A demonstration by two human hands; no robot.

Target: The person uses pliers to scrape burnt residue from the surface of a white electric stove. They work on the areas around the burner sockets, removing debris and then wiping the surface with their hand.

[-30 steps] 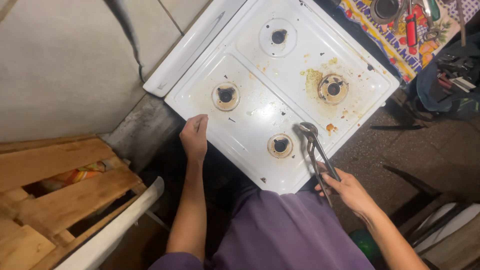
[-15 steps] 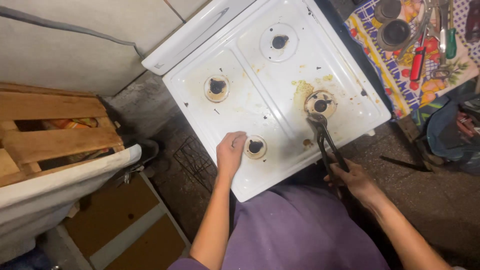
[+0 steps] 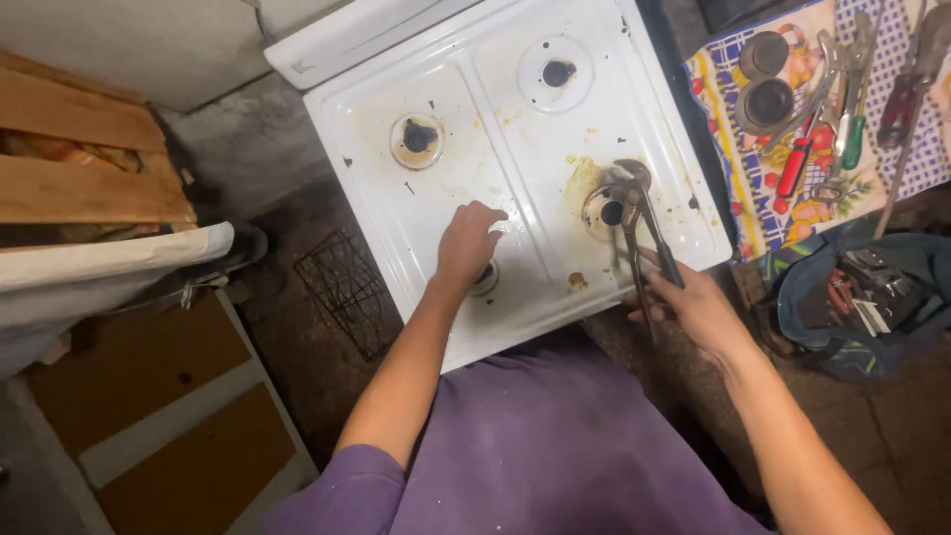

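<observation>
A white stove top [image 3: 515, 139] with several bare burner bases lies in front of me, stained yellow-brown near its right side. My left hand [image 3: 466, 243] rests flat on it, covering most of the near burner base [image 3: 485, 280]. My right hand [image 3: 693, 307] grips the handles of metal pliers [image 3: 639, 213]. The pliers' jaws sit on the right burner base [image 3: 606, 210], where the stain is heaviest.
A patterned cloth [image 3: 792, 159] on the right carries screwdrivers, other tools and two round burner caps [image 3: 768, 79]. A dark tool bag [image 3: 872, 297] lies below it. A wire grate [image 3: 342, 287] lies on the floor left of the stove. Wooden slats [image 3: 79, 149] stand at far left.
My left hand has slid from the stove's front edge up onto the near burner base. The pliers' jaws have moved from the near burner to the right burner. The view has shifted.
</observation>
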